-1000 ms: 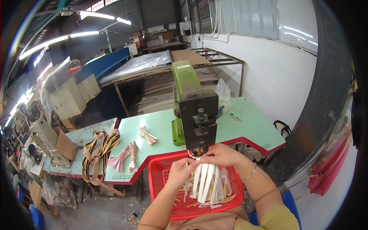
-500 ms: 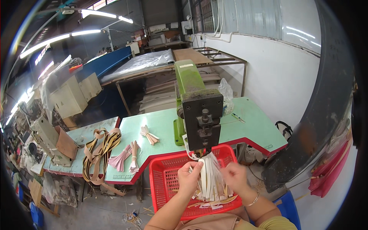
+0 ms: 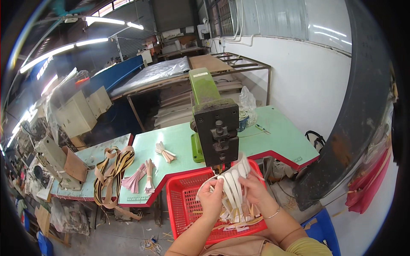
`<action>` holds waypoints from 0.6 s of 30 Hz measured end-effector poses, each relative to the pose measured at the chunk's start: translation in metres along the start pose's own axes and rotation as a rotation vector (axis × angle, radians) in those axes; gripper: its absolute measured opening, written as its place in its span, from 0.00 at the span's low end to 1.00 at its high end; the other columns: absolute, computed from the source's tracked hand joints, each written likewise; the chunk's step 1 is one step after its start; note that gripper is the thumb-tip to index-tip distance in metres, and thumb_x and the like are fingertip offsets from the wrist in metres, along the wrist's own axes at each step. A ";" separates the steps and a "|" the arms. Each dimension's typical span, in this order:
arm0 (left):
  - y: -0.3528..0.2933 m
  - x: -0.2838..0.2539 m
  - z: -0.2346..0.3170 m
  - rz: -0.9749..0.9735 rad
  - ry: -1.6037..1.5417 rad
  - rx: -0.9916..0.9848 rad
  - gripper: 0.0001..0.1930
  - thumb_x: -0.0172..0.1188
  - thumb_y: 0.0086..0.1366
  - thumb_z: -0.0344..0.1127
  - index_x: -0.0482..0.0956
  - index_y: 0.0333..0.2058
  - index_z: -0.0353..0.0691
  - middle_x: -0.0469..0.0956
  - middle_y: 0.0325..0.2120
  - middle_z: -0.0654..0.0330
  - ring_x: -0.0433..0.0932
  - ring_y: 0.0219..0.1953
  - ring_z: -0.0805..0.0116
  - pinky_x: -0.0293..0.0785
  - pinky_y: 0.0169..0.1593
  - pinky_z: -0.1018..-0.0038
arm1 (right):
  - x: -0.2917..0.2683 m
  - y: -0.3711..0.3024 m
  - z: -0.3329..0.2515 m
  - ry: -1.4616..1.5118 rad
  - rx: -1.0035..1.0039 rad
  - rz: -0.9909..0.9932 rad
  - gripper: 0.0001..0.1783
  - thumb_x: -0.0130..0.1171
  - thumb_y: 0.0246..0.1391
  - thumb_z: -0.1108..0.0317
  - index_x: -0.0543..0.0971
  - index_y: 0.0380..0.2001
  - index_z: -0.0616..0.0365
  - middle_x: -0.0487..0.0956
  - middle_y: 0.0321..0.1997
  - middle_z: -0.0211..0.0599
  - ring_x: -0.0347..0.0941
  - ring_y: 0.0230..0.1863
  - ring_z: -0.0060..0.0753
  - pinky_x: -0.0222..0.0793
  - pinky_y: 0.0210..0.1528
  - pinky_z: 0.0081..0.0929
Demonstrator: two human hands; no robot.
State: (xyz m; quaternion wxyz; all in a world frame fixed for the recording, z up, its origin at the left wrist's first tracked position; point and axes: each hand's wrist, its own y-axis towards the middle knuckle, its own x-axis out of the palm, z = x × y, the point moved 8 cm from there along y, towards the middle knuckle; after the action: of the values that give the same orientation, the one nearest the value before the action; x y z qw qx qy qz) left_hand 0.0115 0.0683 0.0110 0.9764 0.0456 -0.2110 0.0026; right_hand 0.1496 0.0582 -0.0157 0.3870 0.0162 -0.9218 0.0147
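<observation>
A: What do the hands hold?
B: Left hand (image 3: 212, 197) and right hand (image 3: 255, 190) both pinch a fan of pale strips (image 3: 230, 183) over the red basket (image 3: 181, 205).
A: Beyond?
B: At twelve o'clock, the green press machine (image 3: 213, 123) on the green table (image 3: 282, 136).

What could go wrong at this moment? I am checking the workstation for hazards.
The left hand and right hand hold a fan of white strips right under the head of the green press machine, so fingers might get caught there. The strips spread loosely and some could slip down into the red basket, mixing with the pieces already in it.
</observation>
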 end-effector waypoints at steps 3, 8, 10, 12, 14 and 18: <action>0.002 -0.001 -0.003 -0.006 0.000 0.009 0.07 0.56 0.55 0.32 0.71 0.22 0.37 0.67 0.12 0.67 0.62 0.13 0.82 0.57 0.17 0.84 | 0.000 -0.002 -0.021 -0.126 -0.075 -0.003 0.07 0.53 0.48 0.73 0.73 0.32 0.63 0.75 0.28 0.33 0.73 0.28 0.22 0.69 0.31 0.18; 0.000 0.002 0.001 -0.040 0.020 -0.026 0.08 0.58 0.54 0.34 0.73 0.21 0.37 0.69 0.16 0.69 0.63 0.15 0.85 0.58 0.18 0.86 | 0.009 -0.006 -0.055 -0.427 -0.269 0.119 0.06 0.56 0.43 0.78 0.75 0.29 0.63 0.75 0.26 0.30 0.71 0.26 0.18 0.68 0.28 0.15; -0.001 0.004 0.004 -0.027 0.001 -0.070 0.08 0.57 0.55 0.31 0.71 0.20 0.37 0.67 0.12 0.67 0.62 0.12 0.82 0.56 0.17 0.84 | 0.018 -0.007 -0.067 -0.542 -0.308 0.129 0.06 0.59 0.43 0.73 0.75 0.27 0.63 0.75 0.25 0.28 0.69 0.24 0.15 0.65 0.26 0.13; 0.001 0.005 0.001 -0.037 -0.034 -0.069 0.08 0.57 0.55 0.31 0.71 0.20 0.38 0.67 0.12 0.67 0.62 0.12 0.82 0.56 0.17 0.84 | 0.029 -0.007 -0.076 -0.651 -0.318 0.094 0.06 0.58 0.42 0.77 0.75 0.28 0.63 0.74 0.25 0.28 0.68 0.24 0.14 0.65 0.27 0.13; 0.000 0.003 -0.002 -0.041 -0.067 -0.071 0.08 0.57 0.55 0.31 0.70 0.20 0.38 0.67 0.12 0.67 0.62 0.12 0.81 0.56 0.17 0.84 | 0.036 -0.004 -0.084 -0.785 -0.288 0.061 0.07 0.60 0.41 0.73 0.76 0.27 0.63 0.75 0.24 0.27 0.68 0.24 0.14 0.65 0.26 0.14; 0.002 0.003 -0.004 -0.053 -0.073 -0.068 0.09 0.56 0.56 0.31 0.69 0.19 0.39 0.67 0.12 0.67 0.61 0.12 0.82 0.56 0.17 0.84 | 0.046 0.006 -0.094 -0.964 -0.275 -0.013 0.09 0.63 0.40 0.68 0.76 0.24 0.63 0.75 0.22 0.27 0.68 0.23 0.13 0.65 0.25 0.15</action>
State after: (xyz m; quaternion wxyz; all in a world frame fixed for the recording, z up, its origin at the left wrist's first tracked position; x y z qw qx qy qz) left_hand 0.0157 0.0709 0.0090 0.9688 0.0183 -0.2450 -0.0321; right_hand 0.1841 0.0674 0.0827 -0.0843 -0.0243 -0.9891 -0.1185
